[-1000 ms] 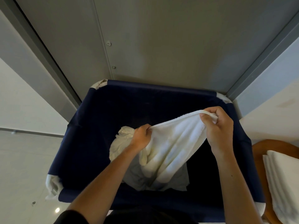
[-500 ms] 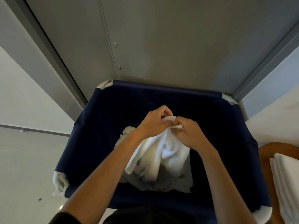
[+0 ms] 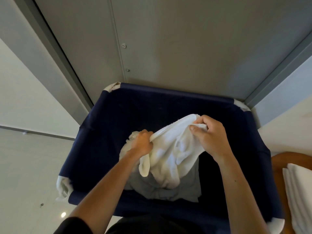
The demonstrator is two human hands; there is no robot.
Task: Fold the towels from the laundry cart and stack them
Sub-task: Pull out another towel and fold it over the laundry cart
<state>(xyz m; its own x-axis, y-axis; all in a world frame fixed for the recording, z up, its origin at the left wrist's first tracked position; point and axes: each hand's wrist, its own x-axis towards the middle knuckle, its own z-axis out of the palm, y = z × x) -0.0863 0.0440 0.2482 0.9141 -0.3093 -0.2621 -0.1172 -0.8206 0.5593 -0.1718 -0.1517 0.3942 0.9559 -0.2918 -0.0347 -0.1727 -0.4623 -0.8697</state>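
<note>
Navy laundry cart (image 3: 168,89) on pale floor (image 3: 25,166), crumpled towels (image 3: 168,190) inside, folded towels (image 3: 298,191) on wooden surface (image 3: 280,159)

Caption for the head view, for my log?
Left hand and right hand grip a white towel over the navy laundry cart, folded towels alongside.

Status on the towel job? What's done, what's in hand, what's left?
Done: folded white towels lie stacked on the wooden surface, right of the cart.
In hand: the left hand and right hand both grip one white towel over the cart. It is not yet folded.
Left: that fold, plus the grey laundry and another white piece down in the cart.
</note>
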